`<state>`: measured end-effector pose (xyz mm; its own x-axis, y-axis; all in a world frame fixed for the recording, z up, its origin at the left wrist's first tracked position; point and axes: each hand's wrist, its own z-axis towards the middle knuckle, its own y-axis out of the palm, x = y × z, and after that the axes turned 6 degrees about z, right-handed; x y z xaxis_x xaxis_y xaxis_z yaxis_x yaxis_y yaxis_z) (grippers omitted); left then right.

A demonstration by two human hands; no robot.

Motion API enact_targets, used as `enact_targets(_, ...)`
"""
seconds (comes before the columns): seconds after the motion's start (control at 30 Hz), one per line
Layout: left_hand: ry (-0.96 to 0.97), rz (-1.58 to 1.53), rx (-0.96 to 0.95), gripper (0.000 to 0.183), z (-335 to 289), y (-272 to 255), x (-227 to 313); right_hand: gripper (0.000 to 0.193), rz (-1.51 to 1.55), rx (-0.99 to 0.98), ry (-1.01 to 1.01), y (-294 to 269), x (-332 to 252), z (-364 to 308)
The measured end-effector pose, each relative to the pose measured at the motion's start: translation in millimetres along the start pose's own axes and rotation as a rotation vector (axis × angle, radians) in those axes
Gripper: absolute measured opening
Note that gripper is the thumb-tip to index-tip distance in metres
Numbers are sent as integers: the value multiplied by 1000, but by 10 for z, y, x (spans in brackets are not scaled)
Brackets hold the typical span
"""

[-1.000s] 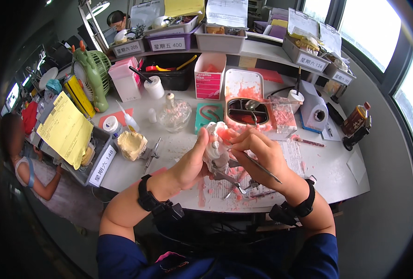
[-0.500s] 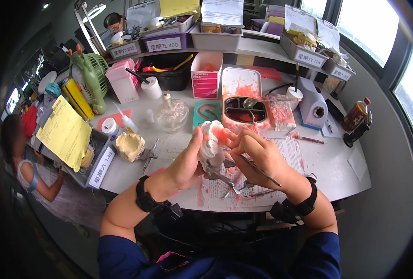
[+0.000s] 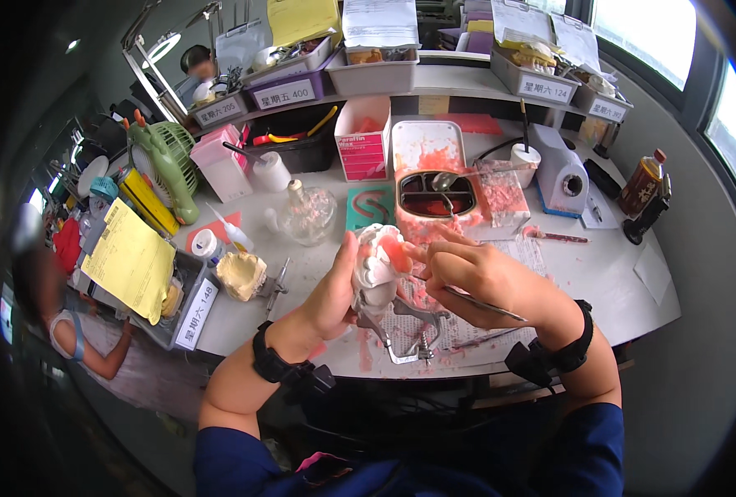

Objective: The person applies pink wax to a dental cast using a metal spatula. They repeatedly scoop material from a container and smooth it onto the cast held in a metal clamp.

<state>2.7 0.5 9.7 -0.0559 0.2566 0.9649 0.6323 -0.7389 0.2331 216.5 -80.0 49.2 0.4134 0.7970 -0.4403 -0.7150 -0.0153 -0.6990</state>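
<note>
Above the near edge of the bench, my left hand (image 3: pixel 333 286) grips a white plaster dental cast (image 3: pixel 374 272), the thumb along its left side. Pink wax (image 3: pixel 397 252) covers part of the cast's upper right. A metal articulator (image 3: pixel 405 356) hangs below the cast. Closed around a thin metal wax carver (image 3: pixel 488 307), my right hand (image 3: pixel 477 277) is just right of the cast. Its fingertips are close to the pink wax; whether they touch it I cannot tell. The carver's handle sticks out toward the lower right, and its working tip is hard to make out.
Behind my hands stand a wax heater (image 3: pixel 438 219) with a ladle, a glass spirit lamp (image 3: pixel 310 217) and a green tray (image 3: pixel 370 207). A beige cast (image 3: pixel 241 275) lies left. Wax scraps litter printed paper (image 3: pixel 513 331). A person (image 3: pixel 86 348) sits at the far left.
The cast has been tilted, so the articulator below it shows more fully. My right hand has shifted a little to the right with the carver. The whole view has shifted slightly.
</note>
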Motion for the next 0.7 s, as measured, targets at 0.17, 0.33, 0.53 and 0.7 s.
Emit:
enact_targets(0.17,16,-9,11,79,27,-32,-13,19,21,79,27,81,9,-28)
enact_targets(0.33,33,-108,-23,79,41,-3,41,16,100,243,149,287,9,-4)
enact_targets(0.53,43,-127,-114,77,50,-154,-19,20,40,373,-1,144,-34,18)
enact_targets(0.7,28,-114,-173,76,47,-174,-18,21,-214,87,-74,-48,5,-20)
